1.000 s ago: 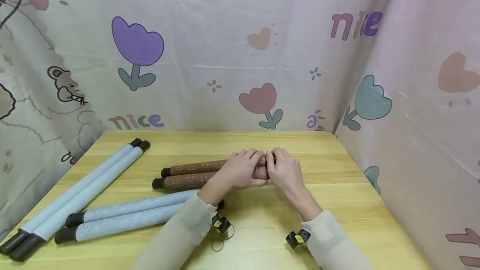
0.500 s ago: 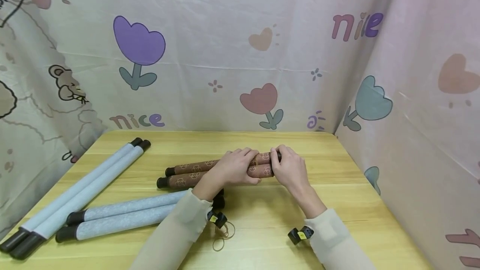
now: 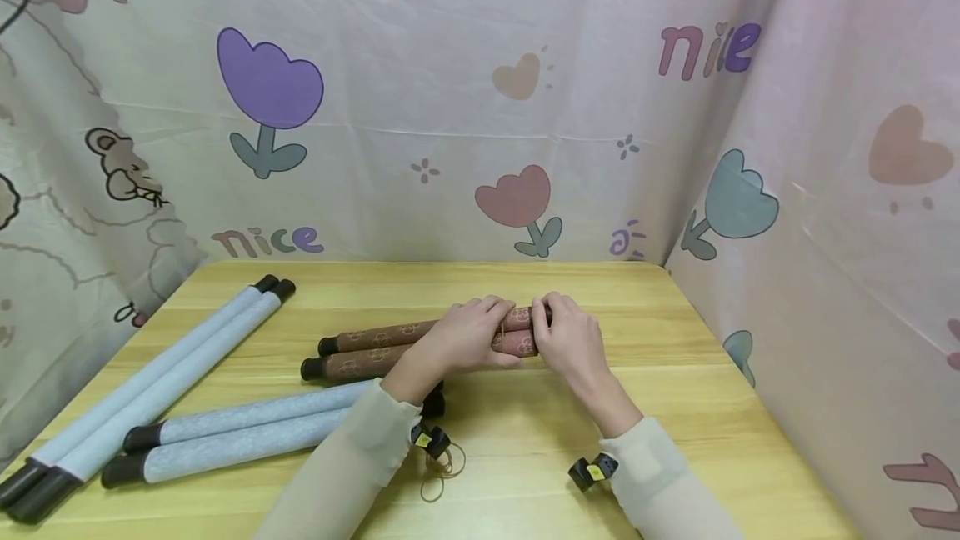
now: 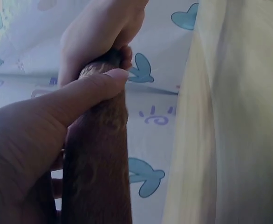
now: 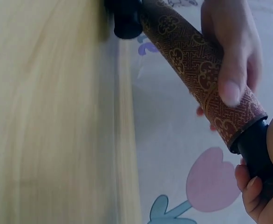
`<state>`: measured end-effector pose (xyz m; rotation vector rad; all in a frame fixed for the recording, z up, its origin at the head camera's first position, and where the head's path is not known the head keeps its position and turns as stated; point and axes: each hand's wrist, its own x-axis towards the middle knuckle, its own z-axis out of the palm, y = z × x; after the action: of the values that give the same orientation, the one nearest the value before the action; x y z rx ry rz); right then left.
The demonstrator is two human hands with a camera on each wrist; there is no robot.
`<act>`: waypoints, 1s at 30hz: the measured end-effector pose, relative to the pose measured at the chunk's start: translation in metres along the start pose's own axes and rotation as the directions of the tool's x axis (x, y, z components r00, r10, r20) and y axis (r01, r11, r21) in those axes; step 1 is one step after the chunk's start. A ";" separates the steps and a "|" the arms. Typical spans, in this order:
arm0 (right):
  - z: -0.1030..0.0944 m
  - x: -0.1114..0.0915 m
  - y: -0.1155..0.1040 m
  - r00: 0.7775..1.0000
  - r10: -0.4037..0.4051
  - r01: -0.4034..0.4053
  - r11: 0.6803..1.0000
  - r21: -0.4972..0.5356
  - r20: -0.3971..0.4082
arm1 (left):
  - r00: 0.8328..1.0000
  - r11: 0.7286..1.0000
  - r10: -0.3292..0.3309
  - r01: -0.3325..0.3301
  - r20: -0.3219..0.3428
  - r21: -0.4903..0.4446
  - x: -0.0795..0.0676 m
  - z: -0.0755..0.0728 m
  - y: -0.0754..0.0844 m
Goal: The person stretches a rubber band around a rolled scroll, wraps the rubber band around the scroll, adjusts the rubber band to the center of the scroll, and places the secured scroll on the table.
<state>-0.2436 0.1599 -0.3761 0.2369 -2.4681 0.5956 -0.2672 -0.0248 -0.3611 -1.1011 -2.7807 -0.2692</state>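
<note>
Two brown scrolls (image 3: 375,361) with a gold pattern and black end knobs lie side by side, slanting across the middle in the head view. My left hand (image 3: 467,333) grips both near their right ends, thumb on the near side. A thin tan rubber band (image 3: 502,328) shows on the scrolls beside its fingertips. My right hand (image 3: 572,338) holds the black knobs at the right end. In the right wrist view its fingers (image 5: 252,189) curl round a black knob (image 5: 255,149), and the left thumb presses on the patterned roll (image 5: 206,70).
Two pale blue scrolls (image 3: 247,440) lie in front of the brown ones, partly under the left forearm. Two longer pale blue scrolls (image 3: 172,382) run along the table's left side. Loose rubber bands (image 3: 444,473) lie near the left wrist. A printed curtain (image 3: 420,107) hangs behind the table.
My left hand has slid a little left along the brown scrolls, uncovering the rubber band round them. The scrolls shifted slightly right, then back left, with my right hand staying on their ends.
</note>
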 end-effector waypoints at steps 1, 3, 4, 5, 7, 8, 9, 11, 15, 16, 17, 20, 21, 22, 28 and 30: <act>0.000 0.001 0.001 1.000 0.010 -0.010 1.000 -0.003 -0.002 | 1.000 1.000 -0.011 0.011 0.006 0.005 0.000 0.000 -0.002; -0.001 0.001 0.005 1.000 0.030 -0.030 1.000 -0.008 -0.004 | 1.000 1.000 -0.021 0.021 0.008 0.001 -0.001 0.000 -0.006; -0.001 0.002 0.007 0.999 0.037 -0.037 0.999 -0.011 -0.003 | 1.000 1.000 -0.021 0.021 0.011 -0.002 -0.001 0.001 -0.008; -0.002 0.002 0.008 0.999 0.041 -0.041 0.999 -0.017 0.000 | 1.000 1.000 -0.020 0.020 0.013 0.002 -0.001 0.001 -0.010; -0.002 0.002 0.010 0.999 0.041 -0.041 0.999 -0.027 0.005 | 1.000 1.000 -0.012 0.012 0.014 0.006 -0.001 0.002 -0.012; -0.002 0.002 0.011 0.999 0.036 -0.036 0.999 -0.033 0.007 | 1.000 1.000 -0.004 0.004 0.011 -0.001 -0.002 0.002 -0.012; -0.001 0.002 0.011 1.000 0.028 -0.028 0.999 -0.042 0.009 | 1.000 1.000 0.003 -0.003 0.007 -0.007 -0.002 0.002 -0.012; -0.001 0.002 0.009 1.000 0.005 -0.005 0.998 -0.060 0.009 | 1.000 1.000 0.027 -0.027 -0.013 -0.012 -0.002 0.003 -0.010; -0.001 0.001 0.004 0.998 -0.059 0.059 0.995 -0.085 0.001 | 0.997 0.998 0.066 -0.067 -0.047 -0.012 0.000 0.006 -0.004; 0.000 0.001 0.003 0.997 -0.073 0.073 0.994 -0.086 -0.001 | 0.997 0.998 0.068 -0.068 -0.048 -0.001 0.000 0.006 -0.003; 0.000 0.000 0.003 0.997 -0.083 0.083 0.993 -0.085 -0.001 | 0.997 0.998 0.064 -0.064 -0.043 0.009 0.001 0.006 -0.003; 0.000 0.001 0.003 0.996 -0.087 0.087 0.994 -0.073 -0.004 | 0.999 0.999 0.039 -0.038 -0.029 0.028 0.001 0.006 -0.003; 0.000 0.001 0.004 0.997 -0.079 0.078 0.995 -0.069 -0.003 | 0.999 0.999 0.030 -0.030 -0.024 0.030 0.001 0.005 -0.003; 0.000 0.001 0.005 0.998 -0.068 0.067 0.996 -0.064 -0.003 | 0.999 0.999 0.024 -0.023 -0.022 0.031 0.001 0.005 -0.004; -0.004 0.005 0.012 1.000 -0.020 0.019 0.999 -0.047 -0.017 | 1.000 1.000 -0.003 0.003 0.003 0.012 0.000 0.000 -0.012; -0.006 0.006 0.013 1.000 -0.016 0.014 0.999 -0.043 -0.025 | 1.000 1.000 -0.007 0.006 0.007 0.015 -0.001 -0.002 -0.014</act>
<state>-0.2494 0.1740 -0.3734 0.2295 -2.4501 0.5353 -0.2757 -0.0358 -0.3612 -1.0921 -2.7886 -0.2456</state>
